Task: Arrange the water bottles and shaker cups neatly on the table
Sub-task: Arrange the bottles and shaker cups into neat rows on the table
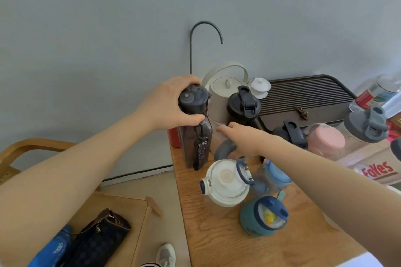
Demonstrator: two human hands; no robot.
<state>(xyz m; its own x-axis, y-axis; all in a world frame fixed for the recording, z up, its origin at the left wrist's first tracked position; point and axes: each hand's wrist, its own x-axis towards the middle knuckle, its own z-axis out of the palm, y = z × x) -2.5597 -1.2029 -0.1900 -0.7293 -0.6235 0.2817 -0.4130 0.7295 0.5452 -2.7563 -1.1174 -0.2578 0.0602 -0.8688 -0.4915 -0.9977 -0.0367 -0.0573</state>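
Teal bottle [263, 217], nearest, and white-lidded bottle [225, 182] stand scattered on the surface [217, 243]. Left hand [171, 102] clamps the dark bottle [196, 128] at far left; right hand [240, 134], fingers spread, holds nothing. Most arranging looks undone.

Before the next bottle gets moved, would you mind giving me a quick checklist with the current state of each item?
1. Left hand grips the dark square bottle at its lid: ok.
2. That bottle upright near the wooden table edge: ok.
3. Right hand has a firm hold on the clear grey-handled bottle: cannot tell.
4. Lid of the white-lidded bottle shut: ok.
5. Room to set things among the crowded bottles: not ok.
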